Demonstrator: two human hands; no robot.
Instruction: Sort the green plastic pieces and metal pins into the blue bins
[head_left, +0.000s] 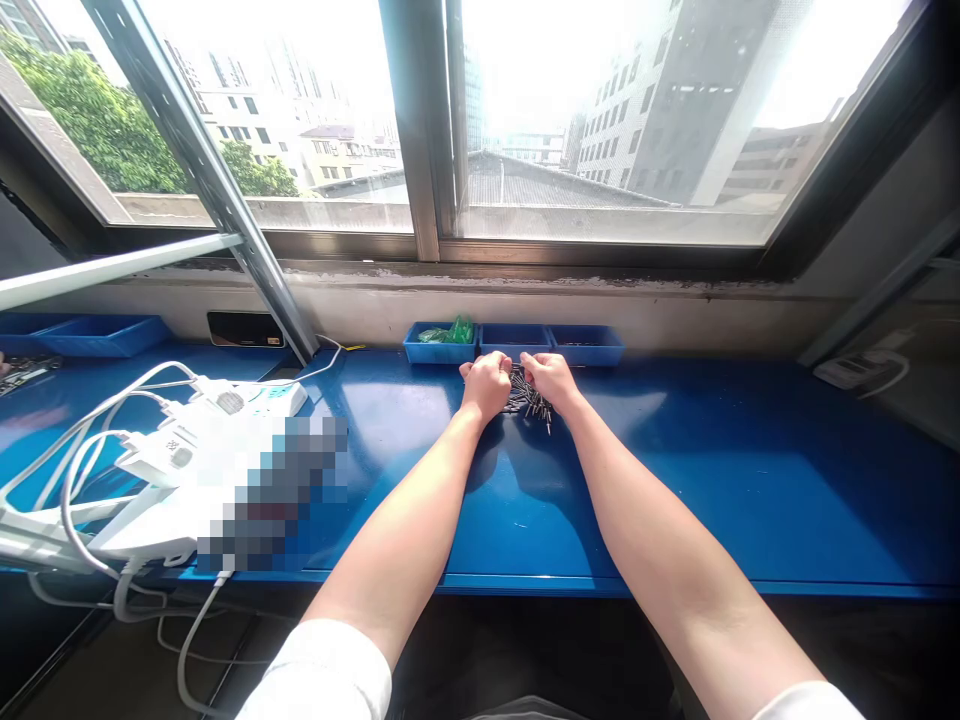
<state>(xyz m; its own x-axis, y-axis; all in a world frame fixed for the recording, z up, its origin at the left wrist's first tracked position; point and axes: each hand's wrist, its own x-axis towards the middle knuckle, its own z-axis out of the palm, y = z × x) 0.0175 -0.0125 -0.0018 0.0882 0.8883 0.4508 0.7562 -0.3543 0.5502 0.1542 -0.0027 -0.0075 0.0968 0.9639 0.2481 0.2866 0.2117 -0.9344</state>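
1. On the blue worktop (525,540), seen from the head, a loose pile of thin metal pieces (536,403) lies between the left hand (487,386) and right hand (553,381), close by both, its lengths pointing mixed ways.
2. Both hands are curled; whether either grips a piece cannot be told.
3. Just beyond, the left bin (420,352) holds green plastic (460,330); the contents of the middle bin (517,330) and right bin (600,354) are unclear.
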